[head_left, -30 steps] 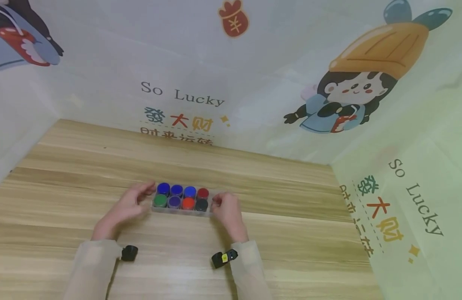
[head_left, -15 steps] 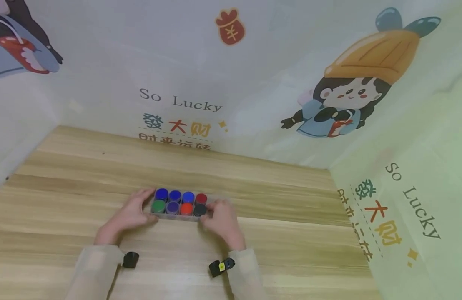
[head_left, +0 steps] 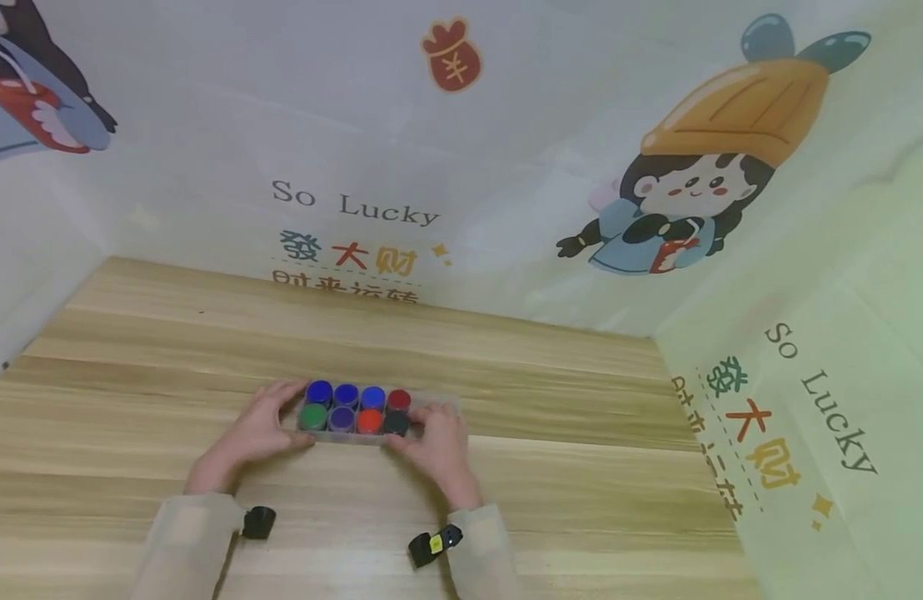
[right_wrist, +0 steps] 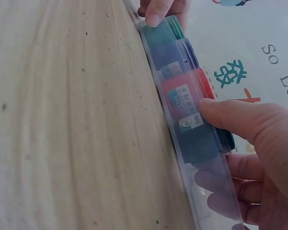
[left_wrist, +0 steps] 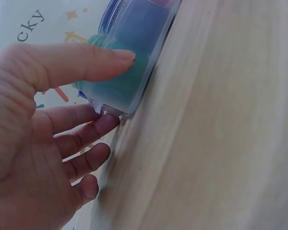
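A: Where does the clear tray lie?

B: On the wood-grained desk, long side toward the person, between the left hand and the right hand.

A: And its contents?

B: Eight capped jars, upright, in two rows of four. Rear row, left to right: dark blue jar, blue jar, bright blue jar, dark red jar. Front row: green jar, purple jar, orange-red jar, black jar.

A: How is the left hand disposed?

B: It pinches the tray's left end, thumb on the front wall over the green jar, index and middle fingertips at the end; the other two fingers are bent.

A: The right?

B: It grips the tray's right part, thumb at the upper front edge beside the orange-red jar. Its bent fingers show through the clear wall past the black jar; what each fingertip touches cannot be told.

A: The surroundings?

B: A pale sheet behind, printed with "So Lucky" and a cartoon figure
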Available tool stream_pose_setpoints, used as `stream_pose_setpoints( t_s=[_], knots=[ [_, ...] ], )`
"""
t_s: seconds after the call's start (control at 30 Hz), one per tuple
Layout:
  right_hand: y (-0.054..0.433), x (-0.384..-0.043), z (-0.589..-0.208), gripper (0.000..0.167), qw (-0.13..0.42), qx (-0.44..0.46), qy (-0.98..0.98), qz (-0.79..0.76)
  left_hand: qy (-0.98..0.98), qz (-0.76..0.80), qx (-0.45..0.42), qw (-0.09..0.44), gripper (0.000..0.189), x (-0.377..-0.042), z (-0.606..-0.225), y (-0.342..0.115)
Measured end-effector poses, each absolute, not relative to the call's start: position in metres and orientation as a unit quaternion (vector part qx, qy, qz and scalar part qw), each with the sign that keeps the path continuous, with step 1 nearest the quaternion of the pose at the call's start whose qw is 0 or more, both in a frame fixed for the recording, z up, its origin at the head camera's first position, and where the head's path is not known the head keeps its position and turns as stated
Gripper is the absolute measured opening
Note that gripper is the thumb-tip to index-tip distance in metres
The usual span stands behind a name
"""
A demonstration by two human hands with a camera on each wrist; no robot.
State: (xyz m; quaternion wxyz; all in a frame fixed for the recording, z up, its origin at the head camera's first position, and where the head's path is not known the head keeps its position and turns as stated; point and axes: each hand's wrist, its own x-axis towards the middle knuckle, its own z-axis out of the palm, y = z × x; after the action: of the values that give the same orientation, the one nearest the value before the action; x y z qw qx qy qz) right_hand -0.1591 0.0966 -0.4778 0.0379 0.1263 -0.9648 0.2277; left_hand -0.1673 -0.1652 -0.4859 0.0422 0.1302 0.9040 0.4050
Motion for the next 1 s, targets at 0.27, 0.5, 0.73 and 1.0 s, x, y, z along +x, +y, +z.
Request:
stream_pose_setpoints(
  t_s=[0.27,0.5,0.73,1.0],
  knots=[
    [0.0959,-0.1567,-0.4786,0.045,0.061,0.123,-0.961,0.241,0.904,0.405,0.136,0.035,0.084,-0.1666,-0.4849,-0.1656],
    [0.0961,-0.1566,-0.4822,0.041,0.093,0.124,-0.953,0.259,0.902,0.408,0.136,0.037,0.084,-0.1665,-0.4852,-0.1658],
    [0.0964,-0.1565,-0.4831,0.032,0.118,0.112,-0.936,0.313,0.901,0.410,0.137,0.041,0.085,-0.1670,-0.4857,-0.1664],
    [0.0970,-0.1568,-0.4820,0.028,0.127,0.071,-0.873,0.465,0.901,0.411,0.125,0.052,0.086,-0.1668,-0.4851,-0.1669]
  ],
)
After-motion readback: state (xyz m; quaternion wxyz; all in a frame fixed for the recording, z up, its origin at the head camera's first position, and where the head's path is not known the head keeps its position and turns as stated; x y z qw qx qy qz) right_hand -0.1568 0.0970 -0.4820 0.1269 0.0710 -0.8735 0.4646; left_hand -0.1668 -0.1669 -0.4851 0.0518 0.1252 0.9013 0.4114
